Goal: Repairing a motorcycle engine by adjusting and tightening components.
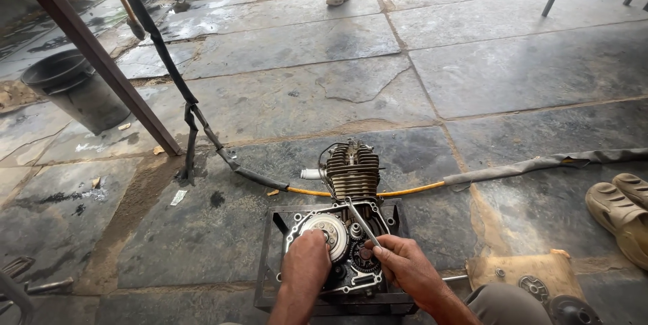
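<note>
Fingers (386, 247) of right hand (405, 265) pinched narrow around slim grey metal rod tool (362, 222), long axis slanting up-left over opened oily engine crankcase (341, 247) on dark steel stand (270, 267); left hand (307, 257) nearer, fingers curled down on round silver clutch drum (324, 229).
</note>
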